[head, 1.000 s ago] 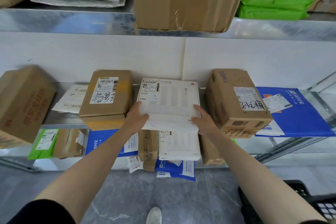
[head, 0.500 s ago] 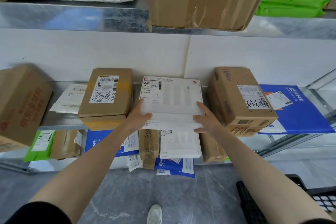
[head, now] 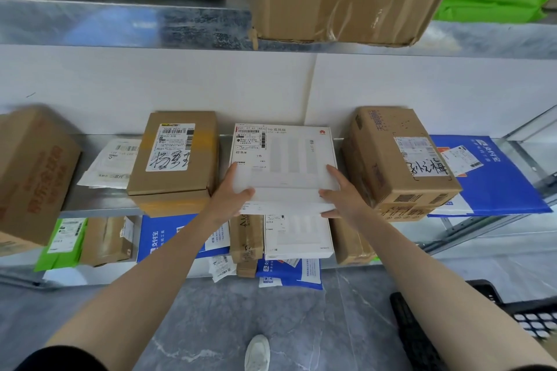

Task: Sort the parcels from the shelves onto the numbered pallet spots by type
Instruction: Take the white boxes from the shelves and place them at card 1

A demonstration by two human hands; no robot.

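White flat box [head: 286,159], with a shipping label at its far left corner, is on the middle shelf [head: 99,205] between 2 brown parcels: a labelled cardboard box [head: 174,156] just to its left and a bulkier cardboard box [head: 398,159] just to its right. Its near edge juts past the shelf front (whether it is lifted clear cannot be told). The left hand [head: 230,194] grasps the near left corner, thumb across the top; the right hand [head: 342,194] grasps the near right corner the same way. A blue mailer [head: 497,181] lies beside the bulkier box. On the shelf below, a 2nd white box [head: 298,238] sits under the held one
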